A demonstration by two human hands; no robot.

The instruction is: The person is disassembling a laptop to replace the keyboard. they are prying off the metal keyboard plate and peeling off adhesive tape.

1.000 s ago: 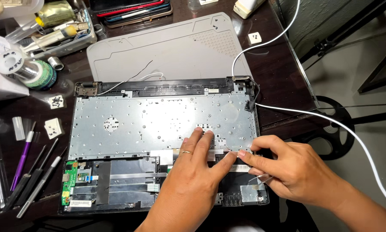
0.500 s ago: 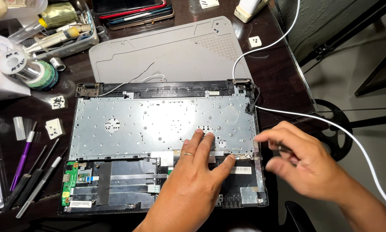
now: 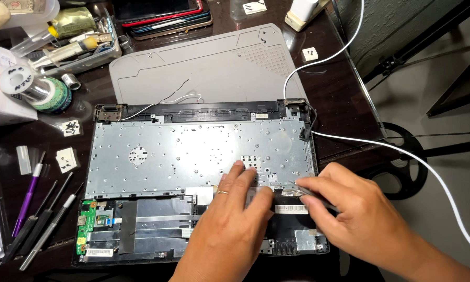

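Left hand [image 3: 229,219] pressed flat, open, on the stiff metal plate [image 3: 193,156]; right hand [image 3: 350,214] fingers pinched thin tweezers [image 3: 310,191] at fragile foil strip [image 3: 289,192].

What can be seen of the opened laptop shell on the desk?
The laptop shell lies flat with its inside up: a grey perforated metal keyboard plate above, a black plastic frame around it, silver foil strips and a small green circuit board at the lower left. Thin wires leave its top edge. The left hand rests flat on its lower middle; the right hand holds a slim tool at the plate's lower right edge.
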